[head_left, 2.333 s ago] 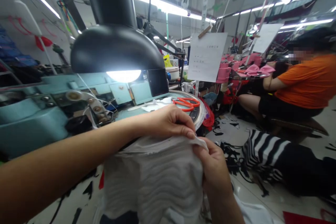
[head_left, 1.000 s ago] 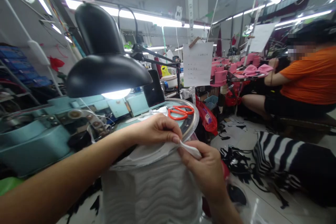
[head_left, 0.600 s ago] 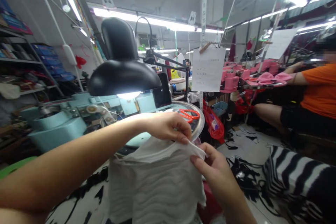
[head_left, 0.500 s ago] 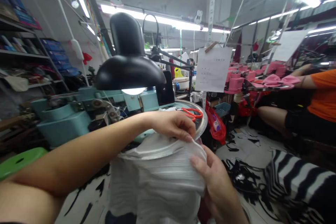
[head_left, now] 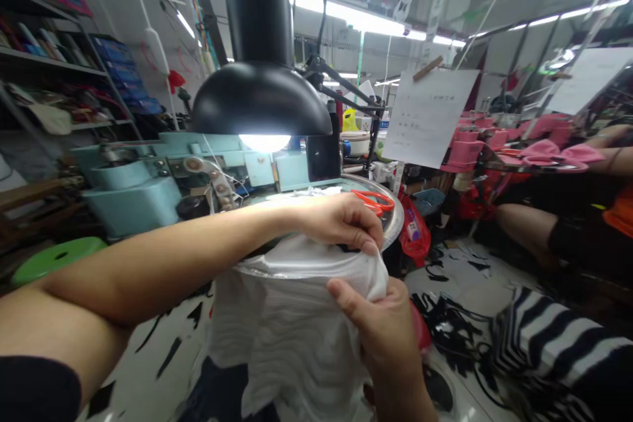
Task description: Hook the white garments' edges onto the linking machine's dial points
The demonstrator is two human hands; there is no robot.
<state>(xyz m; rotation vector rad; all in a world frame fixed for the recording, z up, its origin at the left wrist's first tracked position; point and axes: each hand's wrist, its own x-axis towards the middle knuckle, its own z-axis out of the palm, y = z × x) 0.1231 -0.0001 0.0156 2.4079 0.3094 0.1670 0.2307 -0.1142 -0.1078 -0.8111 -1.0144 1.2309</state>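
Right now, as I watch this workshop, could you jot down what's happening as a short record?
Left hand: pinches the top edge of the white fabric
Right hand: holds the same fabric lower down, thumb on it
Nearby: orange scissors, black lamp, teal machine
Floor: black scraps
Beyond: a co-worker's forearm beside pink pieces

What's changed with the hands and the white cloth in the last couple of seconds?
The right hand has dropped lower, away from the top edge, and its thumb now presses the front of the white ribbed cloth. The left hand still pinches the top edge. The view has swung left. The orange-handled scissors stay on the round metal plate.
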